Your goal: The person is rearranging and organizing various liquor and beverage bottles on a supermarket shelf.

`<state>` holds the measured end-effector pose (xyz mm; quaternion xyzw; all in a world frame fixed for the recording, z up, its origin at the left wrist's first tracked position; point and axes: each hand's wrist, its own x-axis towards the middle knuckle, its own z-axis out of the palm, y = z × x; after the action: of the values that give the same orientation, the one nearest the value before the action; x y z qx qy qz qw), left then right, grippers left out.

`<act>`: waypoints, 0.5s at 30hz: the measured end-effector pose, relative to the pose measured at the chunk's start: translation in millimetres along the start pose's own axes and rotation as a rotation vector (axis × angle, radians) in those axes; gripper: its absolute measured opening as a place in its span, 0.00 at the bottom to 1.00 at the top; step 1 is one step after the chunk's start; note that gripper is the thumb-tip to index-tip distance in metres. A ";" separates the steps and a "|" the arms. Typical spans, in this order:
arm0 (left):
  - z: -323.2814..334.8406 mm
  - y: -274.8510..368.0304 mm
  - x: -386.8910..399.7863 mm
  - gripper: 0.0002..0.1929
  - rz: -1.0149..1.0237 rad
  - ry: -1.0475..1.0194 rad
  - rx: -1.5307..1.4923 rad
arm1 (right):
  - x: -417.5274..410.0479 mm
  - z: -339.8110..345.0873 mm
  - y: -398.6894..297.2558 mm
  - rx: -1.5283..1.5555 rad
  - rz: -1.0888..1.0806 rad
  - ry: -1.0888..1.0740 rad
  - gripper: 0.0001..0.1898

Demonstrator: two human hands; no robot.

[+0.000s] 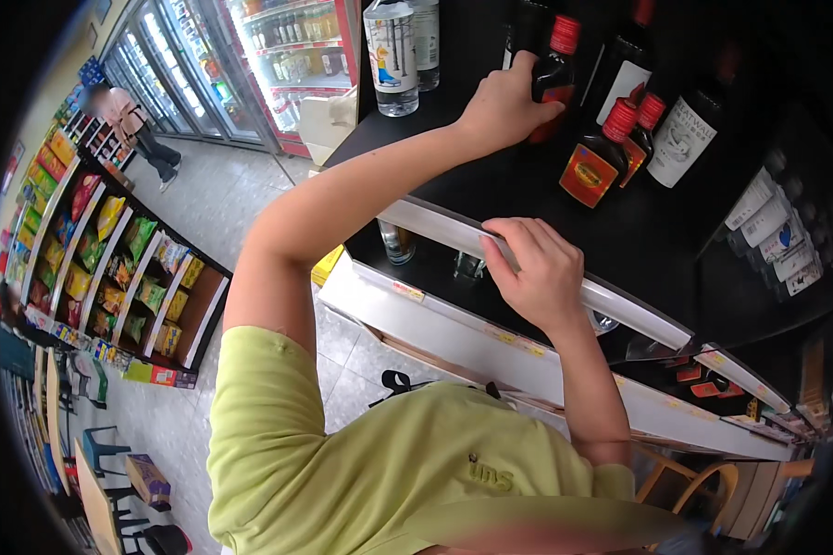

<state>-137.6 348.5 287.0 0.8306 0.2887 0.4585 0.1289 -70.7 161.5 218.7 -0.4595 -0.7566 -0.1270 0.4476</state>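
My left hand (pixel 503 104) is wrapped around a small dark bottle (pixel 557 69) with a red cap and a red label, upright on the black shelf (pixel 472 177). My right hand (pixel 538 270) rests on the white price rail (pixel 444 225) along the shelf's front edge, thumb on the near side. Right of the held bottle stand two similar flat bottles with red caps, the nearer one (pixel 593 166) showing a red and gold label. Behind them is a tall dark bottle (pixel 625 83) with a white label. A Great Wall wine bottle (pixel 687 135) stands further right.
Clear bottles (pixel 392 59) with a picture label stand at the shelf's left end. More clear bottles (pixel 777 222) are at the right. A lower shelf (pixel 451 298) holds glassware or bottles. Behind me are a snack rack (pixel 121 270), drink fridges (pixel 180 69) and a person (pixel 128 125).
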 end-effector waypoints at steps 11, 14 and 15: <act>-19.8 -17.1 -7.4 0.40 0.159 0.278 0.032 | 1.0 -1.9 -4.6 0.024 -0.013 0.000 0.07; -56.1 -30.8 4.7 0.35 0.335 0.653 0.356 | 1.7 -2.4 -1.6 0.021 -0.005 0.005 0.08; -64.1 -44.1 9.8 0.40 0.239 0.715 0.279 | 1.5 -2.0 -3.5 0.028 -0.014 0.000 0.08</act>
<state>-203.1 386.4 307.7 0.6558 0.2763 0.6868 -0.1479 -72.7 159.3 221.8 -0.4479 -0.7614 -0.1197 0.4531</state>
